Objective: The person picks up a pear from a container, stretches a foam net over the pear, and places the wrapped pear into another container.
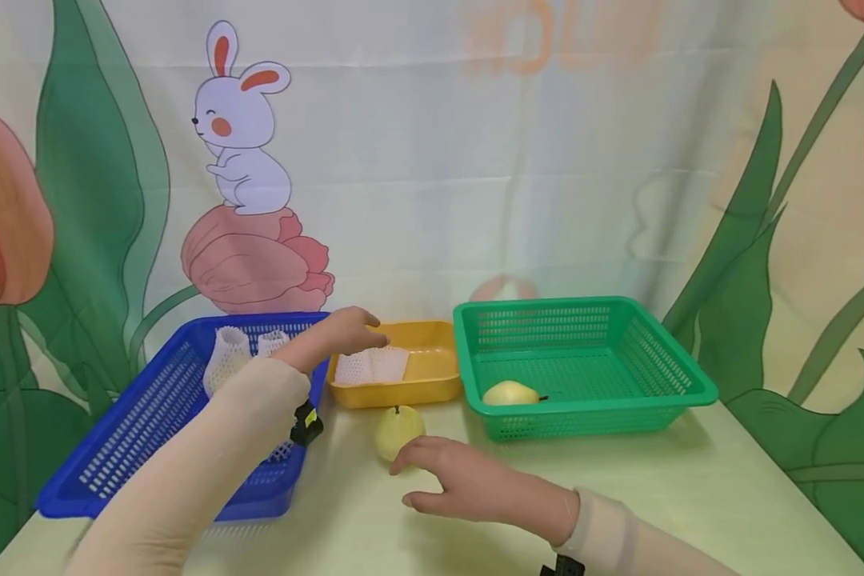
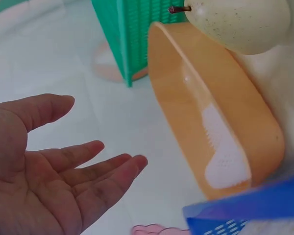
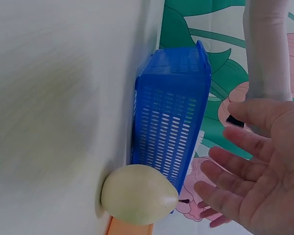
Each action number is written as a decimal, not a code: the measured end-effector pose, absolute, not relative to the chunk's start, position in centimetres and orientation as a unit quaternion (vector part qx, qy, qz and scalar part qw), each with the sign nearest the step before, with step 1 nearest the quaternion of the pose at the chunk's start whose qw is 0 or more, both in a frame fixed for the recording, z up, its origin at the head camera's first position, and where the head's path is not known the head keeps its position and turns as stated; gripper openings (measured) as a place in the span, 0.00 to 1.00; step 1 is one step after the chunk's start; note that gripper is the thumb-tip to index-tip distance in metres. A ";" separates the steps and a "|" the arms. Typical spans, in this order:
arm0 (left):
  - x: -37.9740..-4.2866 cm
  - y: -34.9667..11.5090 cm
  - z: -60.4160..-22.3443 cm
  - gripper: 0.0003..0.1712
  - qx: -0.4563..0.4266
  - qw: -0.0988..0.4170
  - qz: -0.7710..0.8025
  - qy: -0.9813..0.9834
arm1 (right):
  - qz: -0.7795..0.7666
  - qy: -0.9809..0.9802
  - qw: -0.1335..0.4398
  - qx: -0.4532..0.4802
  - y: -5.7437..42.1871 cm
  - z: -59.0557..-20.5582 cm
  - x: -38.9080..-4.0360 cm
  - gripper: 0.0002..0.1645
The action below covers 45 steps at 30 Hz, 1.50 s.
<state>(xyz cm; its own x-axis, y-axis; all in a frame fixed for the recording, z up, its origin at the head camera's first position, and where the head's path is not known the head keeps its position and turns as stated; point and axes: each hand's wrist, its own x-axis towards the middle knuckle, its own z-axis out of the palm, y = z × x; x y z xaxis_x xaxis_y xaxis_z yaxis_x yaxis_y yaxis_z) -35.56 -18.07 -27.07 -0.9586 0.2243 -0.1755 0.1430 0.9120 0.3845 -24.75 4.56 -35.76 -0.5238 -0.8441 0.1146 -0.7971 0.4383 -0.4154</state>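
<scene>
A pale yellow pear stands on the table with its stem up. My right hand is right beside it, fingers spread and relaxed, holding nothing; in the right wrist view the pear sits left of the fingers. Over the orange tray hovers my left hand, its fingers loosely extended and nothing in them, as the left wrist view shows of the hand. White foam netting lies inside that tray. Another pear rests on its side in the green basket.
At the left stands a blue basket holding netting-wrapped fruit, partly hidden by my left arm. The green basket is at the right of the orange tray. A printed curtain hangs behind the table.
</scene>
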 end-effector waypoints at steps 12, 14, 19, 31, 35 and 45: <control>-39.7 -17.0 -29.7 0.35 -0.049 0.226 0.218 0.948 | -0.216 0.847 0.084 -0.479 5.0 -36.2 -24.4 0.17; -40.3 -17.2 -30.3 0.35 -0.048 0.242 0.198 0.949 | -0.215 0.847 0.086 -0.478 5.1 -36.3 -24.4 0.17; -41.1 -17.4 -31.5 0.33 -0.047 0.246 0.144 0.957 | -0.215 0.846 0.086 -0.481 5.3 -36.3 -24.3 0.17; -41.3 -17.4 -35.2 0.14 -0.047 0.167 0.119 0.978 | -0.217 0.840 0.084 -0.490 5.9 -36.8 -24.5 0.15; -41.8 -17.2 -36.6 0.12 -0.036 0.147 0.080 0.985 | -0.215 0.838 0.075 -0.496 5.9 -37.1 -24.6 0.15; -41.9 -16.6 -36.7 0.16 -0.046 0.070 0.113 0.990 | -0.214 0.839 0.071 -0.495 5.8 -37.3 -24.7 0.14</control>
<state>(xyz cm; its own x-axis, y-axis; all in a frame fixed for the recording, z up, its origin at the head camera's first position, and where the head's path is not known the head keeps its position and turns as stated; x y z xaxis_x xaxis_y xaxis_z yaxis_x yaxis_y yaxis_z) -41.94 -16.65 -36.71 -0.9858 -0.0759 -0.1496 -0.1077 0.9701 0.2175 -24.73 5.84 -37.30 -0.4994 -0.8614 0.0924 -0.8001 0.4178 -0.4304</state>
